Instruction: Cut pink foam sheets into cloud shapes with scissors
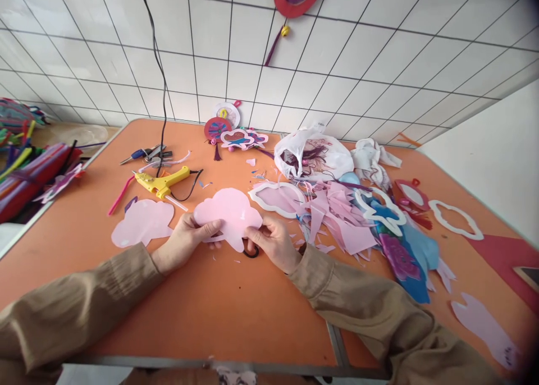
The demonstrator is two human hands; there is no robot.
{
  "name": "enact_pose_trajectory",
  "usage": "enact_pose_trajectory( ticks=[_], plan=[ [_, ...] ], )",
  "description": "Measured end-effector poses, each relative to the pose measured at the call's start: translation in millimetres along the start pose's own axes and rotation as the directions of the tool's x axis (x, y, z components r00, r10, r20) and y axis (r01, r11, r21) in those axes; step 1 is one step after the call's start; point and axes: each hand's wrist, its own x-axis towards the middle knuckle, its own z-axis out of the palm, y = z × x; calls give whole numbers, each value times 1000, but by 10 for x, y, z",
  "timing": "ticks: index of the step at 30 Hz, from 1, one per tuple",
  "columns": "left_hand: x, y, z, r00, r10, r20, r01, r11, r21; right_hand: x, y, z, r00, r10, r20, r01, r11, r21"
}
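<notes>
A pink cloud-shaped piece is held over the orange table, between my two hands. My left hand pinches its left edge, thumb on top. At its lower right edge, my right hand grips it with the thumb in front. A dark curved loop pokes out below the piece beside my right fingers; what it belongs to is hidden. Another pink cut piece lies flat left of my left hand. Behind it rests a yellow glue gun, its nozzle pointing left.
Pink scraps and white cloud-shaped frames spread across the right side. A white plastic bag sits at the back. Keys lie at the back left. A black cable hangs down near the glue gun.
</notes>
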Motion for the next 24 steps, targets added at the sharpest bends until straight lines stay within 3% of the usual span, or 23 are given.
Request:
enact_pose_trajectory(
  ticks=[18, 24],
  plan=[
    [3, 91, 64, 997, -73, -33, 71, 995, -67, 27, -23, -26, 994, -12, -110, 9, 1000, -25],
    [14, 69, 64, 999, -35, -36, 32, 997, -76, 24, -45, -25, 993, -30, -116, 23, 998, -55]
  ],
)
